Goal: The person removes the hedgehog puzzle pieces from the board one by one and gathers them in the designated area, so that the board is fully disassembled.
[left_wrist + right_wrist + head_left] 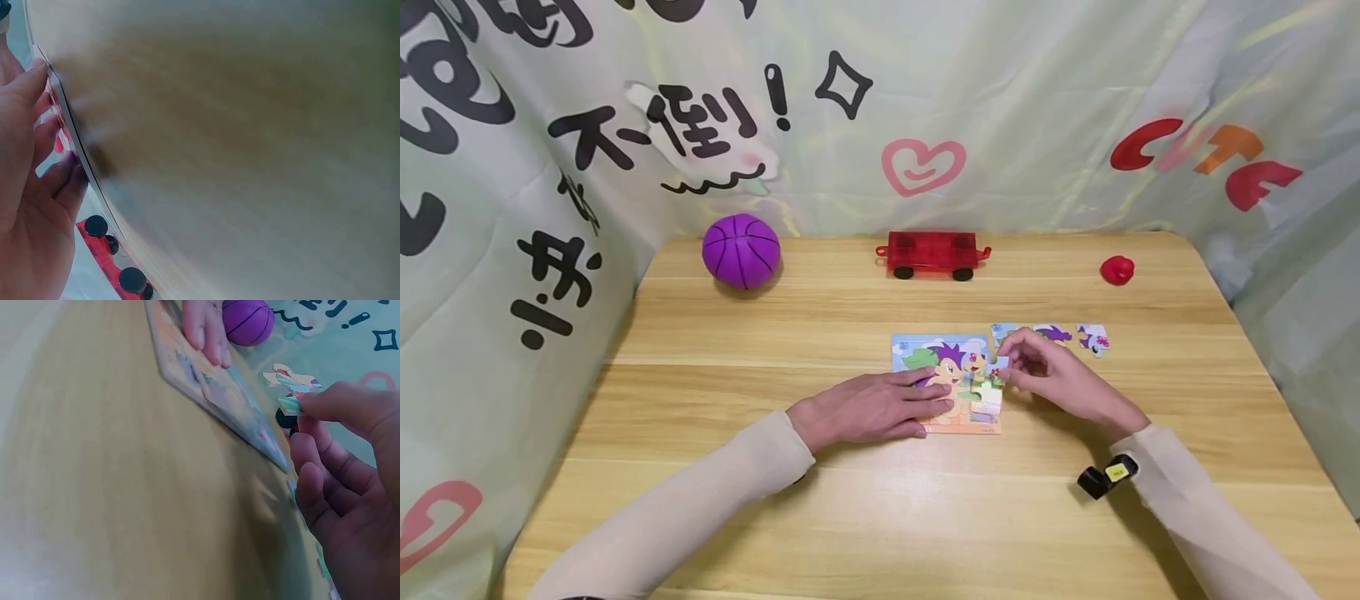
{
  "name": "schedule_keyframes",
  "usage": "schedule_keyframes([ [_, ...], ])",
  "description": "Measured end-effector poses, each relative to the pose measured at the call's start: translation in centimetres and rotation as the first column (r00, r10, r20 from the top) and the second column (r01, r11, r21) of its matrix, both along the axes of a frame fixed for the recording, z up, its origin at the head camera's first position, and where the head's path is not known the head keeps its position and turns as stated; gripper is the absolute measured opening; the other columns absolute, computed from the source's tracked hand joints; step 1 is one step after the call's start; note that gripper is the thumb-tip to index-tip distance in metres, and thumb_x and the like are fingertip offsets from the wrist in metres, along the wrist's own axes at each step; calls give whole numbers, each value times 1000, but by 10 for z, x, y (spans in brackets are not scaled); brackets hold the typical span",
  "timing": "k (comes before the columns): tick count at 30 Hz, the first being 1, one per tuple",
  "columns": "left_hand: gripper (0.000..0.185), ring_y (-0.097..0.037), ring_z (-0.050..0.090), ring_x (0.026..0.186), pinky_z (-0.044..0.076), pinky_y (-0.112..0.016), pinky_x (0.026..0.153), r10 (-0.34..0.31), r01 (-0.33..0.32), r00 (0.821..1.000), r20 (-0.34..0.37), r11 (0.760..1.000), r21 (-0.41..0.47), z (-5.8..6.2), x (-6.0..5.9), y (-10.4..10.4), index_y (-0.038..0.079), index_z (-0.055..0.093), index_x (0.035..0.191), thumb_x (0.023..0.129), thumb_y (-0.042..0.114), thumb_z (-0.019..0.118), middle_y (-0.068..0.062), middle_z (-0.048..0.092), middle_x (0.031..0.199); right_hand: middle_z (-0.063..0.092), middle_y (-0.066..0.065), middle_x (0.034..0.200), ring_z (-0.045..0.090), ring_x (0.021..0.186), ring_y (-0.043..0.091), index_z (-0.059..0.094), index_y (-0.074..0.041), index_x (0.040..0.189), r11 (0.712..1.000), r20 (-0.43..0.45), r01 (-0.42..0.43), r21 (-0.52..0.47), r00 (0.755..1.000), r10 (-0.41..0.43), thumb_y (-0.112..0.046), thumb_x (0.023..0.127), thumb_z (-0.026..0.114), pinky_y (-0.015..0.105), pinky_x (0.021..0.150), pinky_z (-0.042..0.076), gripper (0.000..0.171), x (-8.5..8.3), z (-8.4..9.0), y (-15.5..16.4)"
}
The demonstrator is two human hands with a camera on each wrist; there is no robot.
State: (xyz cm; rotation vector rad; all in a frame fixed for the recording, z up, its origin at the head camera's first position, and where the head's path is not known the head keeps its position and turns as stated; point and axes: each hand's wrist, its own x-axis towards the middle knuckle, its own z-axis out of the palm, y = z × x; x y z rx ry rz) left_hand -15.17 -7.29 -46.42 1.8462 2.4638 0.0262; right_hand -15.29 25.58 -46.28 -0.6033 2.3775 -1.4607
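Left hand [880, 406] flat on puzzle board [936, 350] (fingers straight); right hand [1052, 379] pinching puzzle piece [289, 403]

Hidden and blurred parts

The puzzle board's [947, 367] lower left is covered by the left hand [872, 410]. In the left wrist view the table [250, 150] is blurred, and the red toy car [109, 256] is cut off by the bottom edge.

The backdrop cloth [865, 100] bears black "不倒!" and red-orange letters "CTC".
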Motion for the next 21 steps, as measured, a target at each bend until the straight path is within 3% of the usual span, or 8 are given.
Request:
schedule_keyframes([
  [6,54,-25,23,153,23,-35,124,-1,1,1000,-7,1000,4,0,1,0,20,36,156,108,44,39,1,32,162,61,6,102,59,90,21,57,-14,117,998,-5,-22,51,1000,22,-18,99,65,24,76,53,21,-1,-7,-3],
  [10,54,-25,23,152,24,-35,123,-3,3,1000,2,1000,14,0,0,0,20,37,156,108,44,39,1,32,162,61,7,100,58,86,21,56,-15,118,998,-8,5,70,1000,-4,-19,99,64,25,70,52,20,-2,-6,-4],
  [15,54,-25,24,152,24,-35,123,-4,4,1000,5,1000,12,0,0,-1,20,37,156,108,44,39,1,32,163,61,9,99,58,84,23,56,-15,119,997,21,28,70,999,-29,-19,99,64,25,66,51,22,-1,-3,-4],
  [21,54,-25,22,153,23,-35,124,-5,5,1000,7,1000,10,1,1,-1,19,38,156,108,44,39,0,32,163,61,12,102,62,91,26,55,-11,119,1000,47,4,22,999,-5,-14,100,63,26,74,57,22,-2,-4,-5],
])
